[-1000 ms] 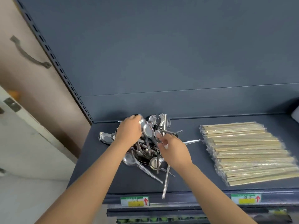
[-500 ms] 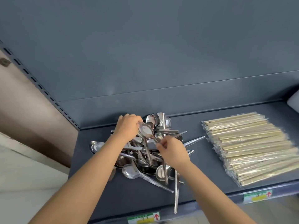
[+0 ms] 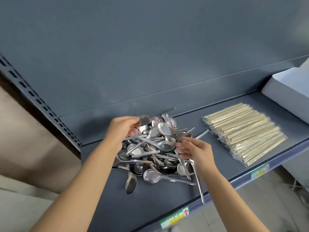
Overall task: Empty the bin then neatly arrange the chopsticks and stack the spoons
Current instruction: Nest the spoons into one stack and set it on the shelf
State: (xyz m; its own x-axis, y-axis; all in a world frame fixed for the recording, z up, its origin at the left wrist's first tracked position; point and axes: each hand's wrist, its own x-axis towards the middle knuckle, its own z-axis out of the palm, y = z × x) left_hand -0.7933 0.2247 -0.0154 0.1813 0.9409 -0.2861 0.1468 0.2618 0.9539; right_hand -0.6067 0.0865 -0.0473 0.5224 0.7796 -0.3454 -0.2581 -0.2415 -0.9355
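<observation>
L hand [image 3: 122, 129] grips spoon [image 3: 144, 121], bowl rightward; R hand [image 3: 194, 151] grip unclear; chopsticks [image 3: 244, 133] lie along shelf [image 3: 158, 206].

The spoons [image 3: 150, 148] are polished, mirror-bright metal. The chopsticks [image 3: 242, 133] look like pale wood in glossy clear plastic wrappers. The shelf [image 3: 100, 190] is matt grey painted metal.

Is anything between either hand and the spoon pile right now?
Nothing visible does. The left hand grips a spoon at the top of the spoon pile, and the right hand touches its right side. The chopsticks lie apart, to the right.
</observation>
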